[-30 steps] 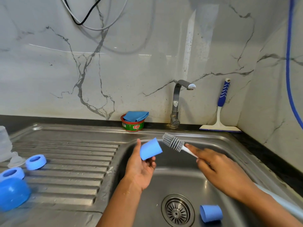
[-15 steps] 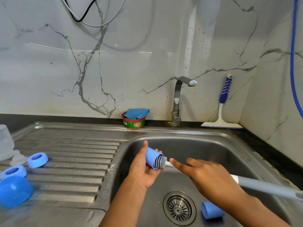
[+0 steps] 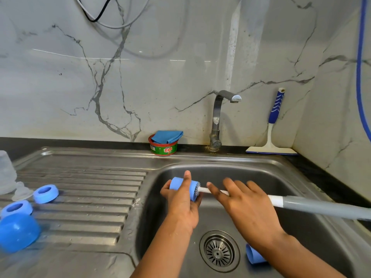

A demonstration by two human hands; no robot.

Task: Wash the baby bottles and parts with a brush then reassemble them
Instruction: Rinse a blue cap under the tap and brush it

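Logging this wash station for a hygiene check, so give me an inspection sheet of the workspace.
Surface: steel sink and ribbed drainboard.
Job's things: blue cap with bottle brush head inside; second cap near drain; two blue rings, blue dome, clear teat on drainboard.
Clutter: Exo tub with blue cloth; squeegee.
Grips: left hand grips blue cap; right hand holds bottle brush.
Cables: black and grey cables on wall; blue hose at right.
Surroundings: marble-look wall; tap, no water running.
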